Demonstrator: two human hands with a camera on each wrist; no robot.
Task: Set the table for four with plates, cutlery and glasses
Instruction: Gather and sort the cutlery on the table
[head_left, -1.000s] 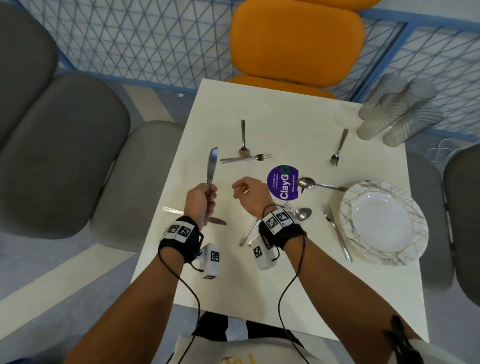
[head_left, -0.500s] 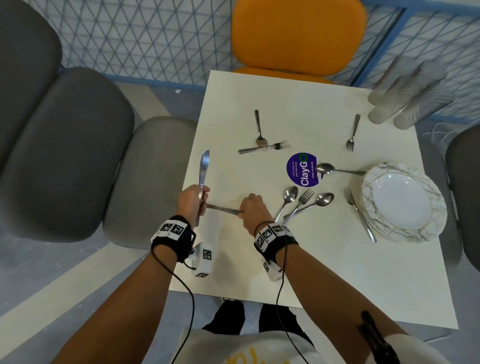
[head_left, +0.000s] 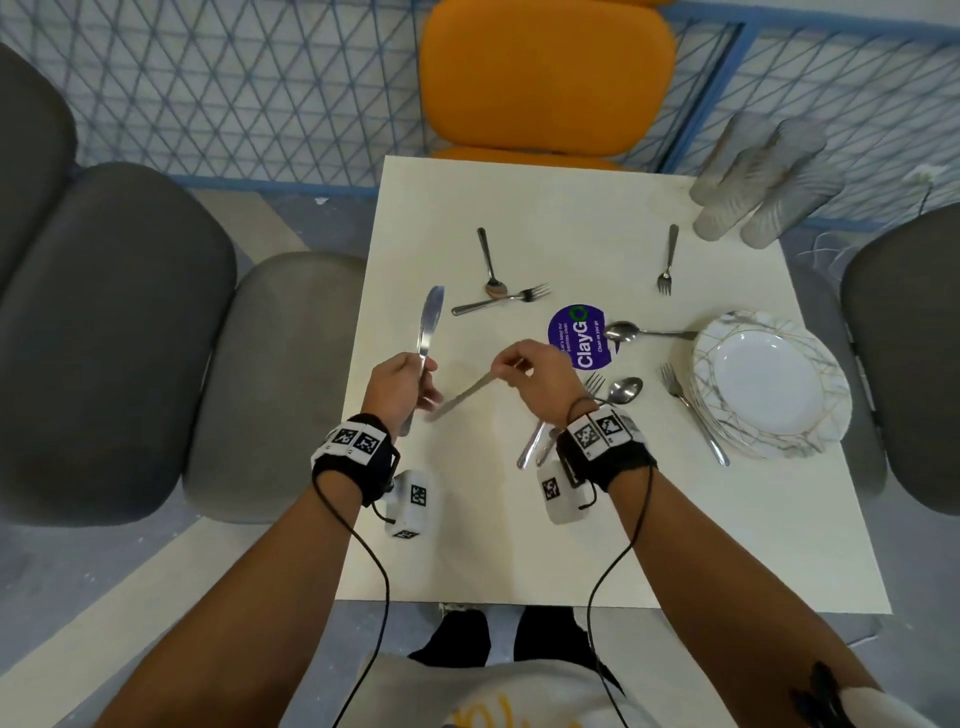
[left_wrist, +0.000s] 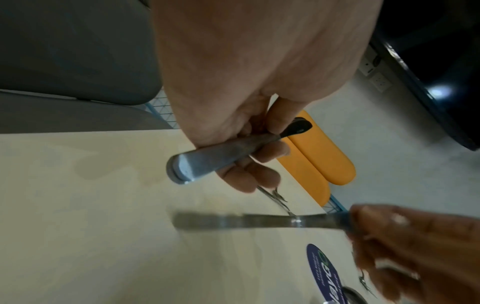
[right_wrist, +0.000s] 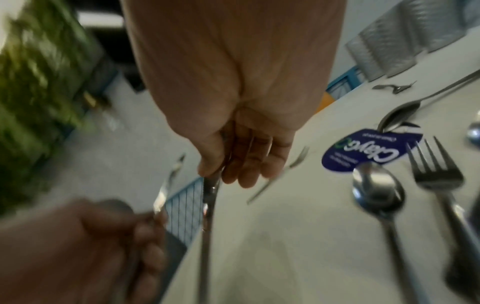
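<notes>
My left hand (head_left: 410, 376) grips a table knife (head_left: 430, 319) by the handle, blade pointing up and away, over the table's left edge. The left wrist view shows that handle (left_wrist: 205, 162) across my curled fingers. My right hand (head_left: 511, 366) pinches a second knife (head_left: 460, 399) at one end; it hangs slanted down-left above the white table (head_left: 519, 545), close to my left hand. A stack of white, gold-veined plates (head_left: 769, 384) sits at the right edge. Ribbed glasses (head_left: 763, 182) stand at the far right corner. Spoons and forks (head_left: 501, 301) lie scattered mid-table.
A purple round sticker (head_left: 579, 338) marks the table's middle. A fork (head_left: 693, 413) lies beside the plates, another fork (head_left: 667, 260) near the glasses. An orange chair (head_left: 545, 78) stands at the far side, grey chairs (head_left: 114, 338) at left and right.
My right hand reached left to the knife lying near the table's left edge, pinched it and has lifted it off the table. The left hand kept its knife upright.
</notes>
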